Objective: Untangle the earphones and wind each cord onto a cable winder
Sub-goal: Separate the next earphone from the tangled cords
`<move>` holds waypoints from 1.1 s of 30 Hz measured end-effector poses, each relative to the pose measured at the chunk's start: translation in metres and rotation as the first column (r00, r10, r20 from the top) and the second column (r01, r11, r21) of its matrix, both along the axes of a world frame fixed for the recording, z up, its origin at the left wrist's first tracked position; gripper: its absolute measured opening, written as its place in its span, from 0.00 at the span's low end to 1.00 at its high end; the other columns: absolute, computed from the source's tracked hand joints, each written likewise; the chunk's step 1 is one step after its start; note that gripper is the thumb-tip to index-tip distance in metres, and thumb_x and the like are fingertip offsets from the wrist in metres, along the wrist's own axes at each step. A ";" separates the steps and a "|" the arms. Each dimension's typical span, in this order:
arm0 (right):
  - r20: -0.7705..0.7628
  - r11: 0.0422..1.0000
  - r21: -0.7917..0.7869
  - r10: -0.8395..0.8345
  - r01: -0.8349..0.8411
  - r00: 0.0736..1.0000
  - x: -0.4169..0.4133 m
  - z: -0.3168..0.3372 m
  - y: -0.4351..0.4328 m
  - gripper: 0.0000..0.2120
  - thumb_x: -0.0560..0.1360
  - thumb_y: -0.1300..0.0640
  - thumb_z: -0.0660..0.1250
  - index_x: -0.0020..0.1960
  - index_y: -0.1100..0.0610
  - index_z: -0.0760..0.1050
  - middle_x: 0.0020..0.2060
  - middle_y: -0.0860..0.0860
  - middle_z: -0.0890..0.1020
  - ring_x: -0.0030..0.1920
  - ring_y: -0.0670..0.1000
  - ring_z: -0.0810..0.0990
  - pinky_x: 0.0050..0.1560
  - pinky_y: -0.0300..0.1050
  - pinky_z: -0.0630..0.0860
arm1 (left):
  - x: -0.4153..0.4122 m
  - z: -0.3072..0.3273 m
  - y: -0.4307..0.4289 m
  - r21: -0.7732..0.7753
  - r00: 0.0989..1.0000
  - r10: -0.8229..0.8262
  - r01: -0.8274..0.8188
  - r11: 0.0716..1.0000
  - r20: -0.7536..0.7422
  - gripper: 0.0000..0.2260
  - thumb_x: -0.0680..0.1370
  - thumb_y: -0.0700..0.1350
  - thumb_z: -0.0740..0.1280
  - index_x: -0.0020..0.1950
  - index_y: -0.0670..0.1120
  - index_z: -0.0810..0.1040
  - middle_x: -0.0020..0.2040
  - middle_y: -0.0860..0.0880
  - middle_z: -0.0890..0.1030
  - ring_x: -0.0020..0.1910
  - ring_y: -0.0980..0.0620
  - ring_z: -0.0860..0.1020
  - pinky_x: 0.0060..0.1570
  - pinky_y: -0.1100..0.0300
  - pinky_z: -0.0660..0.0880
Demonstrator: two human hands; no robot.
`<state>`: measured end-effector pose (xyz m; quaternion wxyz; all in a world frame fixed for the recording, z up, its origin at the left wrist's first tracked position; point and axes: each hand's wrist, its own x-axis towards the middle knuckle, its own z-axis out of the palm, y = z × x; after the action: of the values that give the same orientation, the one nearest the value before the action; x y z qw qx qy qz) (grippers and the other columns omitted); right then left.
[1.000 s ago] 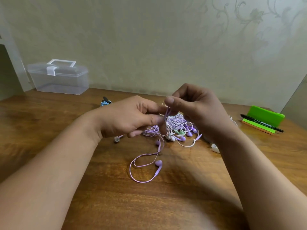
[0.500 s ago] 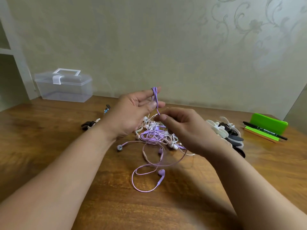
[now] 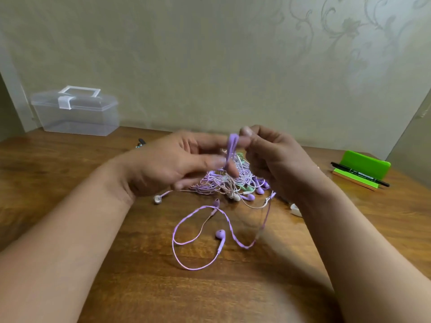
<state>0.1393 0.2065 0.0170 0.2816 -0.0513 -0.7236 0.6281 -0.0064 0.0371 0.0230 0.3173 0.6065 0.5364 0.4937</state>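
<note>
Fingers [image 3: 210,142] of left hand [image 3: 168,164] and right hand [image 3: 279,164], blurred, pinch purple cord [image 3: 233,145], half hiding tangle [image 3: 221,185]

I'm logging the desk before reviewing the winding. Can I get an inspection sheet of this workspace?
Surface: wooden table, grain showing.
Job's things: tangled earphone pile mid-table; white piece by the right wrist, mostly hidden.
Clutter: clear plastic box back left; green stand with black pen at right.
Hands: left hand and right hand both hold a loop of purple cord above the pile; blurred.
Cables: purple cord trails down in loops to an earbud on the table.
Surroundings: patterned wall behind.
</note>
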 end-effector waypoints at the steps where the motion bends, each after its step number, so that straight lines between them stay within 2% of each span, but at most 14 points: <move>1: -0.007 0.999 -0.034 0.036 -0.037 0.999 -0.003 -0.003 -0.002 0.11 0.78 0.50 0.68 0.41 0.53 0.82 0.31 0.52 0.61 0.26 0.46 0.57 0.24 0.36 0.58 | -0.001 0.000 0.002 0.072 0.995 0.012 -0.020 0.997 0.103 0.20 0.82 0.39 0.63 0.73 0.50 0.76 0.57 0.44 0.85 0.20 0.58 0.62 0.21 0.69 0.58; 4: 0.077 0.998 0.044 0.040 -0.044 0.996 -0.009 -0.012 -0.012 0.13 0.85 0.52 0.63 0.48 0.54 0.84 0.31 0.51 0.63 0.27 0.45 0.58 0.25 0.36 0.58 | -0.008 -0.001 0.012 0.232 0.947 0.147 -0.217 0.948 0.287 0.20 0.82 0.39 0.63 0.74 0.49 0.75 0.58 0.45 0.85 0.19 0.60 0.61 0.24 0.64 0.53; 6: 0.152 0.979 0.205 -0.027 -0.004 0.988 -0.009 -0.012 -0.018 0.13 0.86 0.52 0.62 0.53 0.57 0.84 0.29 0.46 0.68 0.27 0.43 0.62 0.27 0.34 0.61 | -0.013 -0.005 0.017 0.288 0.908 0.383 -0.418 0.862 0.171 0.19 0.84 0.37 0.62 0.73 0.53 0.75 0.57 0.46 0.86 0.22 0.62 0.69 0.26 0.68 0.67; 8: 0.170 0.936 0.348 -0.112 0.047 0.979 -0.007 -0.007 -0.021 0.13 0.85 0.51 0.64 0.53 0.55 0.85 0.26 0.41 0.72 0.27 0.41 0.66 0.30 0.33 0.63 | -0.018 -0.012 0.021 0.320 0.824 0.562 -0.514 0.796 -0.072 0.18 0.85 0.39 0.64 0.71 0.59 0.76 0.55 0.53 0.87 0.41 0.65 0.81 0.55 0.63 0.80; 10: 0.148 0.888 0.441 -0.215 0.131 0.965 -0.005 -0.002 -0.021 0.12 0.84 0.48 0.67 0.49 0.53 0.85 0.26 0.42 0.71 0.27 0.44 0.65 0.30 0.39 0.62 | -0.019 -0.019 0.022 0.275 0.777 0.558 -0.490 0.827 -0.292 0.17 0.84 0.45 0.65 0.67 0.64 0.79 0.55 0.55 0.87 0.52 0.62 0.81 0.69 0.51 0.74; 13: 0.111 0.833 0.497 -0.339 0.243 0.934 0.001 0.004 -0.013 0.13 0.80 0.47 0.72 0.43 0.55 0.83 0.26 0.44 0.71 0.28 0.45 0.65 0.30 0.42 0.62 | -0.017 -0.020 0.019 0.199 0.730 0.483 -0.446 0.873 -0.484 0.18 0.82 0.49 0.64 0.66 0.71 0.75 0.55 0.54 0.86 0.54 0.51 0.83 0.67 0.43 0.75; 17: 0.106 0.855 0.476 -0.290 0.208 0.951 0.006 0.007 -0.005 0.14 0.78 0.47 0.74 0.41 0.56 0.82 0.29 0.49 0.71 0.30 0.48 0.65 0.33 0.46 0.63 | -0.012 -0.012 0.011 0.031 0.810 0.284 -0.314 0.949 -0.513 0.13 0.84 0.54 0.63 0.66 0.60 0.81 0.56 0.55 0.86 0.61 0.48 0.81 0.69 0.45 0.73; 19: 0.112 0.872 0.455 -0.255 0.179 0.960 0.006 0.006 -0.004 0.12 0.78 0.48 0.75 0.40 0.54 0.82 0.29 0.49 0.72 0.31 0.49 0.66 0.34 0.46 0.64 | -0.012 -0.009 0.008 -0.047 0.874 0.191 -0.236 0.971 -0.448 0.13 0.86 0.45 0.63 0.68 0.55 0.81 0.57 0.50 0.86 0.55 0.53 0.83 0.62 0.53 0.77; 20: 0.106 0.887 0.430 -0.233 0.166 0.967 0.007 0.006 -0.003 0.11 0.77 0.48 0.76 0.41 0.54 0.82 0.29 0.48 0.72 0.30 0.48 0.66 0.34 0.46 0.64 | -0.013 -0.008 0.006 -0.070 0.907 0.168 -0.210 0.975 -0.387 0.15 0.86 0.41 0.62 0.69 0.54 0.80 0.57 0.48 0.86 0.45 0.58 0.83 0.52 0.62 0.78; 21: 0.097 0.906 0.395 -0.204 0.150 0.974 0.007 0.007 -0.002 0.10 0.76 0.49 0.77 0.41 0.54 0.83 0.29 0.48 0.73 0.30 0.48 0.66 0.34 0.45 0.63 | -0.013 -0.007 0.005 -0.087 0.934 0.153 -0.191 0.978 -0.322 0.17 0.86 0.39 0.62 0.71 0.53 0.79 0.53 0.48 0.87 0.34 0.62 0.78 0.40 0.68 0.74; 23: 0.083 0.943 0.314 -0.139 0.106 0.987 0.008 0.008 0.000 0.08 0.74 0.50 0.77 0.41 0.54 0.83 0.31 0.50 0.76 0.30 0.47 0.66 0.31 0.43 0.63 | -0.012 -0.005 0.002 -0.109 0.962 0.118 -0.149 0.983 -0.245 0.18 0.86 0.37 0.61 0.72 0.51 0.77 0.46 0.50 0.86 0.25 0.63 0.70 0.29 0.71 0.67; 27: 0.076 0.979 0.204 -0.028 0.012 0.997 0.008 0.007 0.000 0.08 0.72 0.49 0.75 0.42 0.54 0.81 0.34 0.52 0.81 0.29 0.47 0.66 0.29 0.38 0.65 | -0.013 -0.003 -0.002 -0.156 0.988 -0.098 0.078 0.985 -0.123 0.17 0.85 0.39 0.62 0.72 0.52 0.78 0.53 0.46 0.85 0.24 0.56 0.64 0.25 0.67 0.63; 29: 0.050 0.995 0.069 0.067 -0.070 0.997 0.005 0.003 0.000 0.08 0.74 0.50 0.72 0.40 0.53 0.81 0.35 0.58 0.75 0.28 0.47 0.63 0.28 0.37 0.64 | -0.015 -0.003 -0.003 -0.139 0.987 -0.158 0.158 0.978 0.008 0.18 0.83 0.40 0.64 0.73 0.50 0.77 0.53 0.45 0.83 0.23 0.56 0.62 0.24 0.68 0.61; 33: -0.018 0.970 -0.168 0.177 -0.177 0.984 -0.008 -0.009 -0.006 0.09 0.78 0.53 0.67 0.44 0.56 0.80 0.31 0.50 0.65 0.28 0.46 0.55 0.25 0.36 0.58 | -0.011 -0.008 0.002 -0.020 0.962 -0.169 0.178 0.984 0.215 0.20 0.81 0.42 0.65 0.74 0.46 0.76 0.56 0.46 0.84 0.21 0.60 0.63 0.24 0.65 0.54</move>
<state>0.1310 0.2007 0.0078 0.2201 -0.0095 -0.6691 0.7097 -0.0174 0.0393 0.0151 0.4267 0.5887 0.4538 0.5152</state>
